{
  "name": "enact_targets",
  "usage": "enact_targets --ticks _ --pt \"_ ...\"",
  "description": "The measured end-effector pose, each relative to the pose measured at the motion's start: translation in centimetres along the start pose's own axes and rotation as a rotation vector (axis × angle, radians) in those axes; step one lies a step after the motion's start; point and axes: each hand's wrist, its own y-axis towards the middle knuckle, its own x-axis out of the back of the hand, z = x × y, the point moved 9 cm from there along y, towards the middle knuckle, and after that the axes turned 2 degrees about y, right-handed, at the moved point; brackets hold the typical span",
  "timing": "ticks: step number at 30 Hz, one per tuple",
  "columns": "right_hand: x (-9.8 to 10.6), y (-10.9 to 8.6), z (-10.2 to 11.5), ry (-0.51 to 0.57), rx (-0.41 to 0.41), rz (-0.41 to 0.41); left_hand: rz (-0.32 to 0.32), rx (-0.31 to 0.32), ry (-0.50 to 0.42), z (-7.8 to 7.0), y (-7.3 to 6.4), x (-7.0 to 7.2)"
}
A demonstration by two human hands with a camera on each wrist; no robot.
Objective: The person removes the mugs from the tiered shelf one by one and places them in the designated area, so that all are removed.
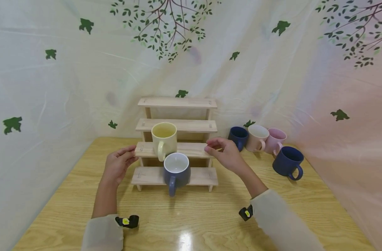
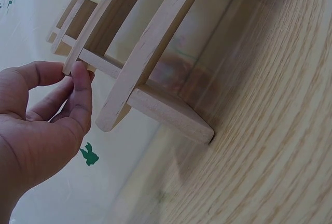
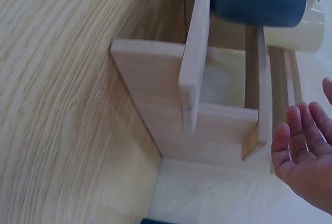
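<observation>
A wooden stepped display rack stands on the table. A yellow mug sits on its second tier from the bottom, and a blue-grey mug with a white inside on the lowest tier. Both handles face the front. My left hand pinches the left end of the second tier between thumb and fingers; the left wrist view shows this hand at the board's tip. At the tier's right end is my right hand. In the right wrist view that hand has loosely bent fingers beside the rack, apart from the thumb.
Right of the rack stand a dark blue mug, a pale pink mug, a pink mug and another dark blue mug. A leaf-patterned cloth hangs behind the wooden table.
</observation>
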Motion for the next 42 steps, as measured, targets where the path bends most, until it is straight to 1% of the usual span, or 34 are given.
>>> enact_targets --ticks 6,15,21,29,37,42 --pt "-2.2 0.4 1.5 0.021 -0.001 0.054 0.002 -0.004 -0.007 0.1 0.1 0.1" --pt "-5.0 1.0 3.8 0.040 0.019 0.097 0.009 -0.001 -0.011 0.3 0.1 0.2" --pt "-6.5 1.2 4.8 0.063 0.001 0.142 0.006 -0.001 -0.023 0.2 0.0 0.3" --pt "-8.1 1.6 6.3 0.095 0.034 0.185 0.004 -0.009 -0.013 0.1 -0.1 0.2" --pt "-9.2 1.6 7.2 0.118 0.024 0.213 0.017 -0.006 -0.023 0.2 0.0 0.1" --pt "-9.8 1.7 7.7 0.136 0.035 0.226 0.018 -0.005 -0.018 0.2 0.1 -0.1"
